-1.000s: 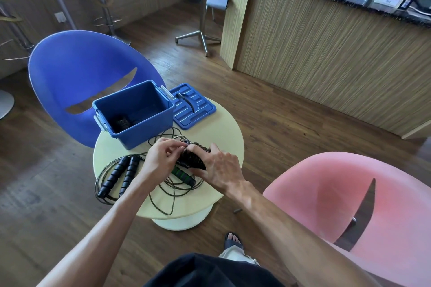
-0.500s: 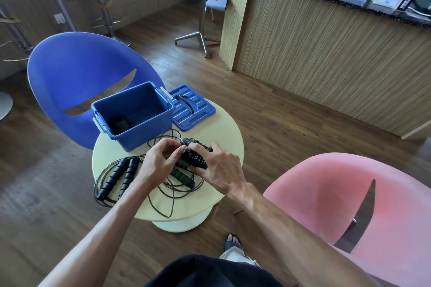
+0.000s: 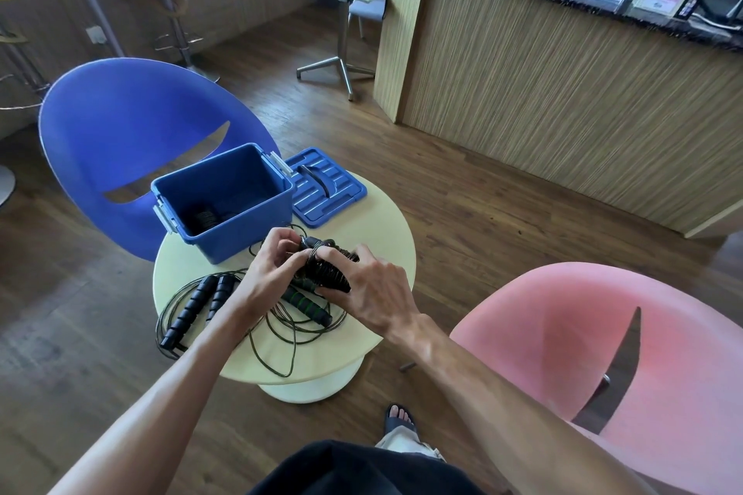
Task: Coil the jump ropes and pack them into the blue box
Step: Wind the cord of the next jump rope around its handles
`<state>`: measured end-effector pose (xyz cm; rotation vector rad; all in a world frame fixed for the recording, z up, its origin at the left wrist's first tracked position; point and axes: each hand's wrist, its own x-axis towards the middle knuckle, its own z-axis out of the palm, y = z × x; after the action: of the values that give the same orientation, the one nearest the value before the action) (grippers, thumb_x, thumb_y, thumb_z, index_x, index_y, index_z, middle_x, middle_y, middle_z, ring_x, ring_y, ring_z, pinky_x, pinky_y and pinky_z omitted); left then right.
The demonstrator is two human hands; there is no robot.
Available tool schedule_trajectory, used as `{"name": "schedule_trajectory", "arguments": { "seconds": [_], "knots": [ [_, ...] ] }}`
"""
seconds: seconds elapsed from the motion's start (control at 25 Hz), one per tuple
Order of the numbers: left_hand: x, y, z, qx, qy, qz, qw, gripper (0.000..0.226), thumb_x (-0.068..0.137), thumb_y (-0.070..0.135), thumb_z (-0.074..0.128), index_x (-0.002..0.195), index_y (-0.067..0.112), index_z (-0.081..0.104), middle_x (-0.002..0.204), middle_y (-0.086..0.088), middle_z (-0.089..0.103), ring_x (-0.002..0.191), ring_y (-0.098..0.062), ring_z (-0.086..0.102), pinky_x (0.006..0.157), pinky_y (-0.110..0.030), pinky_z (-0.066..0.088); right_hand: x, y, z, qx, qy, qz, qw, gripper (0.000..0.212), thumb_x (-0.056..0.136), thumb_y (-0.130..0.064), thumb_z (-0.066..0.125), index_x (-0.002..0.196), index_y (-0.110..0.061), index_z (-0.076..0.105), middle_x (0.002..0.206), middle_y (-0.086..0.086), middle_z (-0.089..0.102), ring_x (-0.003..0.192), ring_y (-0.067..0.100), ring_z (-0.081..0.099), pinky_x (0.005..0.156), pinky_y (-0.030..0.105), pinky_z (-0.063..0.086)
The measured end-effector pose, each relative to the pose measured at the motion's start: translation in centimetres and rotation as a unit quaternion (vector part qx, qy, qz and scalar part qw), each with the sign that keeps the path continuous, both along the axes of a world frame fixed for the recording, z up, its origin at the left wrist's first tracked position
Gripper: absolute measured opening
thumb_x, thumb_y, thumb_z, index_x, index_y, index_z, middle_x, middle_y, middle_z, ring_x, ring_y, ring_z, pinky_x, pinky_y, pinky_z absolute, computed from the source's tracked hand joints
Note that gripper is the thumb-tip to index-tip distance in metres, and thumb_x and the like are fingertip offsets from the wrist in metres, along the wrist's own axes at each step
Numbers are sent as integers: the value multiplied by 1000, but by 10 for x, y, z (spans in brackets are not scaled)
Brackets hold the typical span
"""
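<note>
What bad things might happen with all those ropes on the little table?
The wound rope gripped by the right hand might spring loose if the left hand lets go of the cord. The loose cord hanging over the round table edge may snag and drag the green-ringed handle off. Cords from the black-handled rope overlap it, so they could tangle.

Blue box (image 3: 241,225) glossy plastic; table (image 3: 374,229) smooth matt; floor (image 3: 462,189) wood.
</note>
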<state>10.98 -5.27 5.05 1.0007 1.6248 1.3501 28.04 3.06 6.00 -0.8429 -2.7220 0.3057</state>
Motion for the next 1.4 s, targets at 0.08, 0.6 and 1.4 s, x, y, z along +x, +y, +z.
{"name": "schedule_trajectory", "arguments": {
  "seconds": [0.08,0.6,1.4],
  "knots": [
    [3,4,-1,13,-28,13,999,30,82,37,56,104,18,48,85,0,58,75,-11,51,69,-25,43,-1,1,2,-5,1,1,1000,54,91,-66,54,136,-47,32,96,6,55,68,31,66,54,36,52],
    [-7,13,-3,1,-95,-7,995,31,74,31,60,99,17,50,77,6,56,70,-8,50,63,-25,43,-1,2,2,6,-3,12,1000,56,91,-65,54,140,-44,35,96,6,55,69,31,65,55,36,51],
    [36,-12,-3,130,195,106,966,38,83,-6,61,116,9,54,129,-10,39,110,8,47,73,-9,52,-14,4,7,-71,-43,-31,996,61,90,-72,45,141,-41,30,95,4,54,72,29,61,58,32,41]
  ]
}}
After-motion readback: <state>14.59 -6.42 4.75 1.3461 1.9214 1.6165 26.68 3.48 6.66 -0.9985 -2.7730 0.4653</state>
